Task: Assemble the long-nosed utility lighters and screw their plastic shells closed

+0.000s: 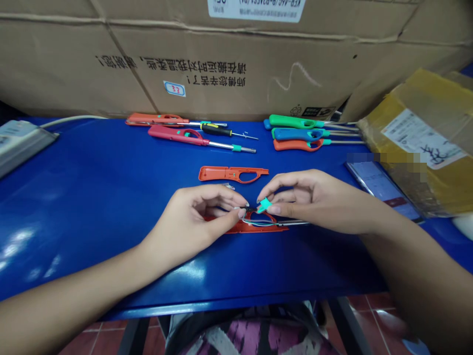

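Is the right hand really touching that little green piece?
Touching: in the head view, the right hand has its thumb tip against the little green piece, with no gap showing.

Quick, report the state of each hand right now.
Left hand: closed, pinching a small black part at the fingertips.
Right hand: closed, holding a turquoise piece between thumb and fingers.

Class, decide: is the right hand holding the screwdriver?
No, the right hand pinches a green piece, while the screwdriver lies farther back.
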The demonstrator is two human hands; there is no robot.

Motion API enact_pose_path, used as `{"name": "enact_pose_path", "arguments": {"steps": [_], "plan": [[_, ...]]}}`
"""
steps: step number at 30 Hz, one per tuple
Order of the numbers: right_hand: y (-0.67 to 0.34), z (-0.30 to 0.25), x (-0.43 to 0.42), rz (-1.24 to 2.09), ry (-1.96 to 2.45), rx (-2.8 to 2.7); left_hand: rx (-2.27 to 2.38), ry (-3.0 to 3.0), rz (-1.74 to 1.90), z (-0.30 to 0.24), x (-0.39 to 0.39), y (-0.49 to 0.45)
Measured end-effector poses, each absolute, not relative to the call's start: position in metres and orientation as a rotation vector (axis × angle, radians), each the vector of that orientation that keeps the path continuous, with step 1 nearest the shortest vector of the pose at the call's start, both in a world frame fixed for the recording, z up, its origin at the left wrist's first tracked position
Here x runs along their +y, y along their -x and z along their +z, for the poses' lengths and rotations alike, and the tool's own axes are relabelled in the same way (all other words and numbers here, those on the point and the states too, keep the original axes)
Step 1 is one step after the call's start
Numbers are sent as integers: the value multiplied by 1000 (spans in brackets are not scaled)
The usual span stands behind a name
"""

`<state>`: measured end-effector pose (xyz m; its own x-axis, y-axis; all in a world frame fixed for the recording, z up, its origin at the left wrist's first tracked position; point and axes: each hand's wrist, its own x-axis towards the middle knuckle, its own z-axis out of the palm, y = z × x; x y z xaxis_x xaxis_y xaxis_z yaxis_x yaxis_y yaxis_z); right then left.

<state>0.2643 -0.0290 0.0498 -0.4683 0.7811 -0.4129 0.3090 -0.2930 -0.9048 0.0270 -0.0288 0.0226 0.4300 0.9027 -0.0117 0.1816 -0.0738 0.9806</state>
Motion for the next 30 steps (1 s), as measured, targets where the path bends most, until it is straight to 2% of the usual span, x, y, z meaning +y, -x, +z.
{"name": "enact_pose_path", "arguments": {"steps": [4, 21, 30], "plan": [[-266, 52, -29, 1827, 1385, -1594, 991, -1539, 794, 22, -29, -27], [-257, 39, -35, 1422, 1413, -1946, 1018, -1519, 737, 20, -29, -29], [-257, 39, -37, 1415, 1433, -1954, 1025, -1503, 730, 20, -30, -29]]}}
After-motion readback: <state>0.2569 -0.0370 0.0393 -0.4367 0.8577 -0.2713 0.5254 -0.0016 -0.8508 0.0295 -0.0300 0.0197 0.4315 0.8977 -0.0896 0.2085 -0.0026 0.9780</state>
